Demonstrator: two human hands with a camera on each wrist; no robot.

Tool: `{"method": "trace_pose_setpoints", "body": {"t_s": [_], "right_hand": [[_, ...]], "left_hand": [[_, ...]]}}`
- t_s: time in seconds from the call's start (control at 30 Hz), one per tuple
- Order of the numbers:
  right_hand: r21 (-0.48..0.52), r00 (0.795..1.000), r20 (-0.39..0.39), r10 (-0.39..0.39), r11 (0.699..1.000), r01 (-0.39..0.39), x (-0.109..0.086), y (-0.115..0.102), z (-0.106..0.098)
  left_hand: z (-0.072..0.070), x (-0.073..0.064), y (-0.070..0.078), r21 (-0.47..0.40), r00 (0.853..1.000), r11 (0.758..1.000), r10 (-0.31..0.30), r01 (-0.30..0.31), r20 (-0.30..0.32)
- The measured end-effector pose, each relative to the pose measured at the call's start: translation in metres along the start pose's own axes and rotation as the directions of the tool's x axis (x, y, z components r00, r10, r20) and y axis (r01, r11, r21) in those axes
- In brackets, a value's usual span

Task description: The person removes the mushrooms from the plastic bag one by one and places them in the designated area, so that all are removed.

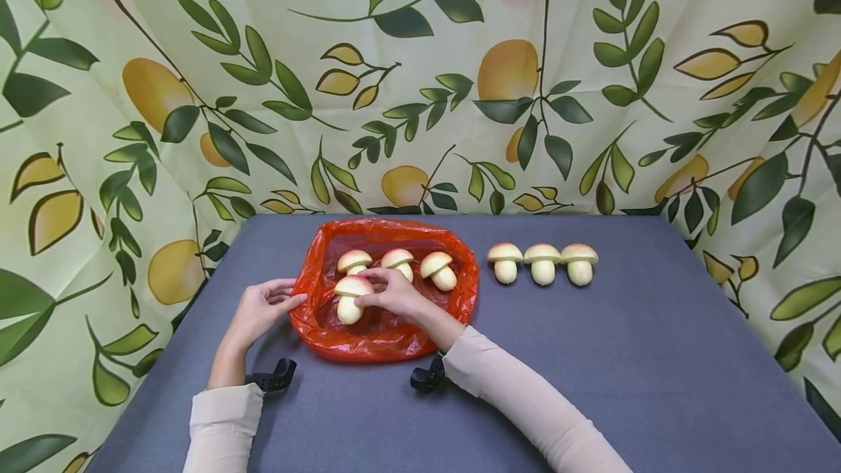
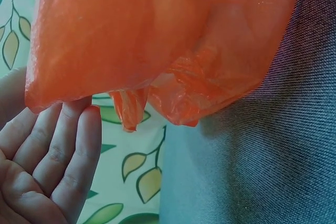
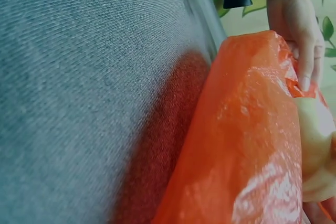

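In the head view, the right grip (image 1: 394, 293) pinches a toy mushroom (image 1: 349, 310) between thumb and fingers, coming at it from the right. The mushroom lies at the fingertips, over the open mouth of the red bag (image 1: 388, 351); its long axis runs roughly away from the wearer, cap farther and stem nearer, crossing the grip's reach. Three bagged mushrooms (image 1: 398, 262) sit just beyond the grip; a row of three (image 1: 543, 273) stands well to its right on the tabletop (image 1: 624, 356). The left grip (image 1: 263, 309) is left of the held mushroom, at the bag's edge.

In the left wrist view, the left grip pinches that edge, fingers below it.

In the right wrist view, the mushroom's pale surface shows past the bag wall, between both hands; whether it touches the bag's bottom cannot be told.
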State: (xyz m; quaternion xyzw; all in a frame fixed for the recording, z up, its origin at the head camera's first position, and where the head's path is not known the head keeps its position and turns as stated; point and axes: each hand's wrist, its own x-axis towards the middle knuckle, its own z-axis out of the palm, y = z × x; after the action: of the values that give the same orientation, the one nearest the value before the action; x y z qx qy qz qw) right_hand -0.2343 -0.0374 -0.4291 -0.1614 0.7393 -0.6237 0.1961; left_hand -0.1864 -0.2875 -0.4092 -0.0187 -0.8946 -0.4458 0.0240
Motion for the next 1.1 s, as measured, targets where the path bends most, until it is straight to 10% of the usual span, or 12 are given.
{"method": "trace_pose_setpoints", "body": {"t_s": [1.1], "right_hand": [[-0.013,0.998,0.032,-0.057,0.998,0.058,-0.043,-0.003,-0.047]], "left_hand": [[-0.001,0.001,-0.002,0.02,1.0,1.0,0.003,-0.003,-0.011]]}}
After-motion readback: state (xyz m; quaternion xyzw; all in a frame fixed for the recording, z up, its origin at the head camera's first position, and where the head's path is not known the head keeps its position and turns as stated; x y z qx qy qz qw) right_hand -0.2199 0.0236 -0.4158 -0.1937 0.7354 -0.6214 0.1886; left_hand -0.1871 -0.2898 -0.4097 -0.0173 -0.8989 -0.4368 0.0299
